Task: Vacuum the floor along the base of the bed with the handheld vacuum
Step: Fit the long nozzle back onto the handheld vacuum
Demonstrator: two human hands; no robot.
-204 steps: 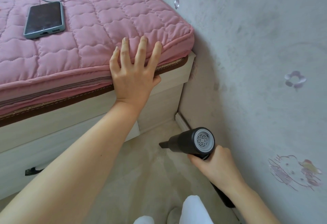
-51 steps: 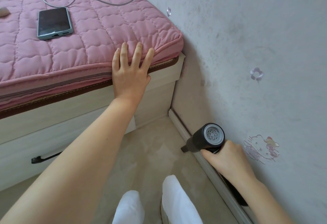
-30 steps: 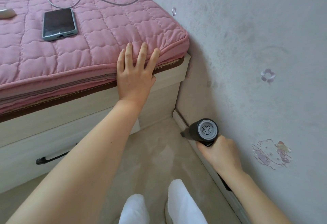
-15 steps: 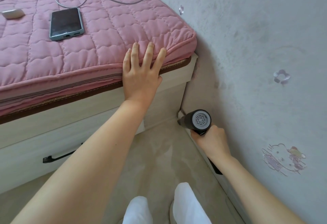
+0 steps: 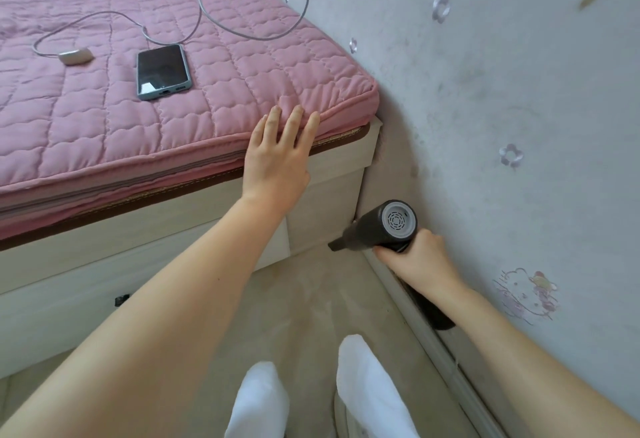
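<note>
My right hand (image 5: 414,257) grips the handle of a black handheld vacuum (image 5: 375,228). Its round grey rear cap faces me and its narrow nozzle points left and down at the floor where the white bed base (image 5: 332,195) meets the wall corner. My left hand (image 5: 277,157) rests flat with straight fingers on the edge of the pink quilted mattress (image 5: 207,98), near the bed's corner. The beige floor (image 5: 311,302) runs along the bed base below both arms.
A phone (image 5: 162,71) and a grey cable with a small white remote (image 5: 75,56) lie on the mattress. A black drawer handle (image 5: 121,300) shows on the bed base. The grey wall (image 5: 519,126) and its skirting board (image 5: 446,358) close in at right. My white-socked feet (image 5: 363,389) stand below.
The vacuum has travelled along the skirting board toward the bed's corner, and its nozzle now points at the foot of the bed base. My left hand stays on the mattress edge.
</note>
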